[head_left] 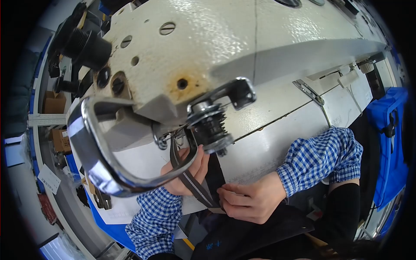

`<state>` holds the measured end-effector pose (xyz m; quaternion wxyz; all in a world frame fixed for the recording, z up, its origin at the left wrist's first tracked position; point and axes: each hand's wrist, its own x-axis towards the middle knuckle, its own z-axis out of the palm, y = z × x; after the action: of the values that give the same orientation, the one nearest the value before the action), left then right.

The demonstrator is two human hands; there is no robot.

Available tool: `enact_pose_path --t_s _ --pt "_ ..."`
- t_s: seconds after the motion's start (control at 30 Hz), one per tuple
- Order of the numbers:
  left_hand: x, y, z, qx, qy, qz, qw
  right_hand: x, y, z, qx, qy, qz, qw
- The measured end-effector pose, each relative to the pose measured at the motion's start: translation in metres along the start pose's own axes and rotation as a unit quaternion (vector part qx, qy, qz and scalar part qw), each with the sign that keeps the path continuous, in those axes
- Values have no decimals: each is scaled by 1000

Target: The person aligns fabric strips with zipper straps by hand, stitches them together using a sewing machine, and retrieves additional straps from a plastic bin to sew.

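A zipper [197, 188] with metal teeth on black tape hangs in a curve from beneath the sewing machine head [186, 47]. My left hand [184, 184] is closed around the zipper close to the needle area, partly hidden behind the shiny metal guard [102, 169]. With fingers pinched together, my right hand [251, 197] grips the edge of a strip of black fabric [214, 173] beside the zipper's lower end. A thread tension knob with a spring [210, 130] juts out above both hands. The needle and presser foot are mostly hidden.
The machine's white bed plate [255, 151] stretches to the right, with a metal lever [310, 92] on it. Blue bins [390, 143] stand at far right. Shelving with cardboard boxes [60, 141] is on the left. Dark fabric [268, 234] covers my lap.
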<state>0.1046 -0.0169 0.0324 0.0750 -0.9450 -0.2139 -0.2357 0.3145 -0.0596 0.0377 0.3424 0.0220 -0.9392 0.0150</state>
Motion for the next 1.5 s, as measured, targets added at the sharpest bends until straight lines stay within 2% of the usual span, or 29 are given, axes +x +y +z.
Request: enact_pose_path --t_s 0.6,1.2,1.33,1.43,1.47,1.5 --pt "-2 1 0 30 -14 37 999 -2 -2 6 -2 19 -3 1000" --pt "-7 0 1 13 -5 15 1000 1 -2 8 8 14 -1 1000" --pt "-9 4 0 -26 -59 -32 997 -8 -6 17 17 -41 9 999" --pt "-7 11 -1 -130 -66 -200 969 -9 -10 21 3 -85 4 996" --pt "-12 7 -2 -158 -99 -204 961 -10 -10 21 -3 -95 1 995" --pt "-12 9 1 -176 -86 -232 953 -10 -10 21 1 -97 5 995"
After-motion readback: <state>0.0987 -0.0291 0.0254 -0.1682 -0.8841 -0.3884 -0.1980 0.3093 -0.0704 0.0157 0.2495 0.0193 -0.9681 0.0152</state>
